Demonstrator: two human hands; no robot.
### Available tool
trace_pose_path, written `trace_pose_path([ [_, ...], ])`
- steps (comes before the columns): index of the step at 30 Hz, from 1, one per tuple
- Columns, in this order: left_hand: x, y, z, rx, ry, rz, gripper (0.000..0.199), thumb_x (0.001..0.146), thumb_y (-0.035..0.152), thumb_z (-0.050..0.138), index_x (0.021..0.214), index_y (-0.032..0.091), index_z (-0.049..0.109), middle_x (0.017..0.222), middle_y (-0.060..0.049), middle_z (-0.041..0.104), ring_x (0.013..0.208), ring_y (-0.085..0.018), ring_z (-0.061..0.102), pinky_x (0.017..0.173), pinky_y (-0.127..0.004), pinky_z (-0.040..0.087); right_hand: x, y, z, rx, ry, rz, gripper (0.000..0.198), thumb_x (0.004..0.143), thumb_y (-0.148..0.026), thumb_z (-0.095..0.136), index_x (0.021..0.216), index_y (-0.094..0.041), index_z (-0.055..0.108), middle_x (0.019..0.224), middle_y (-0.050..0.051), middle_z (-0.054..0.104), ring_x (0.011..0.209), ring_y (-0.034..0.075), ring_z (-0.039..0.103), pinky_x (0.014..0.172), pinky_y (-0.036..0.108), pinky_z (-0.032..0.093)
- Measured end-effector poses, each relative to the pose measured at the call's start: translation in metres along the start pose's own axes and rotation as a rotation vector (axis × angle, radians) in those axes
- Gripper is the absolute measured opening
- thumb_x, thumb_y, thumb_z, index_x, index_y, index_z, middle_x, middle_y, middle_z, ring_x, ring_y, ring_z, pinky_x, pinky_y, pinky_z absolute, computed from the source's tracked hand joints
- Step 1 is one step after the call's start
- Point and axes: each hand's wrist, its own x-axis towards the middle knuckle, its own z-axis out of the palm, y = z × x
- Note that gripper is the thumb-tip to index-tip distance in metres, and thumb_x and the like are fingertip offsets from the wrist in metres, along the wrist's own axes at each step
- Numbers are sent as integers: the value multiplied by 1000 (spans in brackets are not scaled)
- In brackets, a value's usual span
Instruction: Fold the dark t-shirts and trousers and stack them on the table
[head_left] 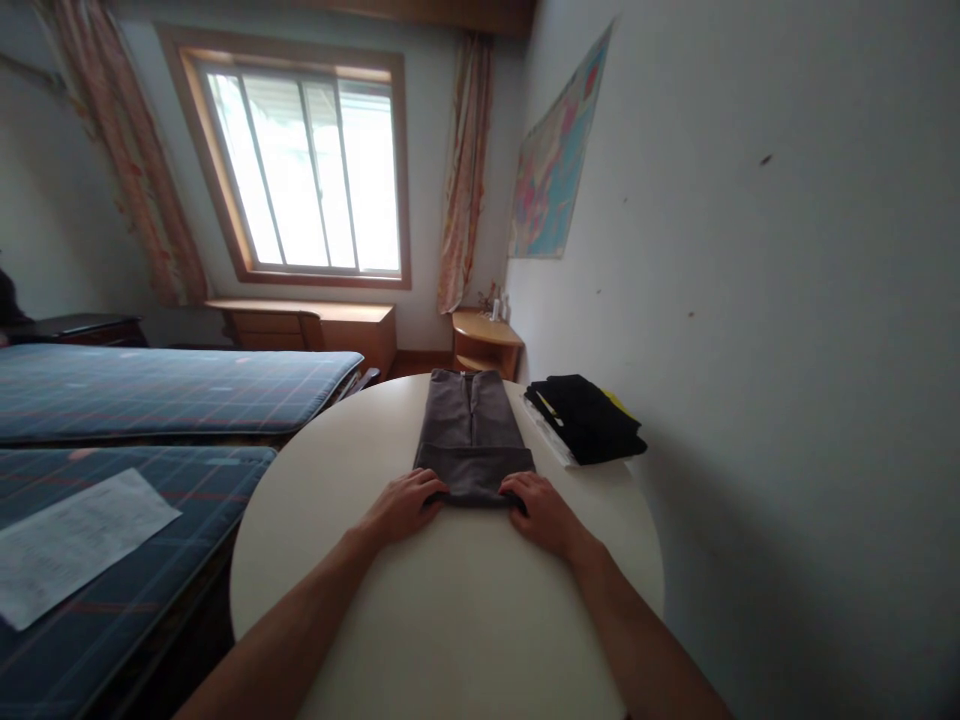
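Your 2 forearms reach in from the near edge of the round white surface, and both hands meet the near end of the grey folded garment, which lies along the middle of the surface and runs away from you toward its far edge.

Your left hand sits at the garment's near left corner, fingers curled down onto the folded hem with the cloth tucked under the fingertips. Your right hand mirrors it at the near right corner, fingers bent over the hem. Both hands are partly closed on the fabric rather than flat; whether the thumbs go under the fold I cannot tell.

The garment looks like soft woven cloth, probably light and limp: it should sag and slide on the smooth surface if lifted by 1 point, so the 2 near corners, where you have it now, are the sensible places to hold. It already shows a doubled layer at the near end and a seam or fly line down its far half.

Toward the far right edge of the surface, well apart from the grey piece, lies a stack of dark folded clothes on something pale, with a hint of yellow.

Beyond the left edge are 2 beds with a plaid cover, a sheet of paper on the nearer one. Farther off: a wooden desk, a window and a wall map.
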Motion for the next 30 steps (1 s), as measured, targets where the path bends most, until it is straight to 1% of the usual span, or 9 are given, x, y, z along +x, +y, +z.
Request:
trace_pose_path([
  [5,-2,1,-1,22,12,-16,21,92,28,52,106,25,68,99,-4,68,93,-18,63,83,-26,48,-3,3,-8,73,14,105,29,85,-14,50,108,-21,64,103,6,70,94,20,65,87,32,47],
  [10,-7,7,-11,-112,-65,-85,16,85,34,61,92,22,71,83,-1,72,74,-15,64,68,-23,45,-6,-5,-18,156,-35,179,23,76,-15,57,95,-22,68,83,0,72,74,16,65,70,25,44],
  [14,-10,12,-17,-369,-214,-178,40,95,46,46,80,16,67,64,0,69,53,-10,57,51,-20,38,-10,-13,-23,299,-138,222,24,71,-16,60,91,-21,72,76,-2,71,69,15,64,64,23,43],
  [16,-10,12,-17,-371,-179,-187,40,96,46,44,81,17,67,64,0,69,53,-10,57,53,-20,40,-11,-15,-24,363,-160,218,26,70,-16,60,93,-21,72,77,-2,71,71,15,64,67,23,44],
  [19,-7,6,-13,-240,24,-209,28,94,40,50,93,20,69,77,-1,72,67,-14,62,67,-24,47,-13,-13,-23,455,-151,222,24,72,-20,62,94,-19,72,79,0,71,75,16,65,73,25,46],
  [23,-3,-12,-3,-158,240,-174,27,92,29,52,115,24,64,121,-7,66,113,-22,59,100,-35,45,-12,-1,-19,656,-130,249,29,86,-38,55,102,-17,68,81,4,73,73,18,66,71,29,50],
  [25,-3,-20,3,-152,224,-179,35,90,28,54,125,24,59,133,-7,59,123,-24,53,108,-40,41,-10,7,-16,586,-14,283,33,88,-43,54,104,-17,67,90,7,73,82,21,67,77,33,52],
  [27,-4,-24,7,-156,170,-203,43,89,27,56,131,24,55,138,-8,56,127,-25,52,110,-41,40,-10,15,-14,423,88,286,37,86,-43,59,113,-19,67,111,10,70,102,24,65,93,39,48],
  [30,-5,-24,10,-162,108,-242,47,88,27,56,134,22,53,136,-9,58,126,-25,53,110,-40,41,-10,22,-11,280,65,266,49,84,-43,63,128,-21,61,132,11,60,123,26,54,108,43,39],
])
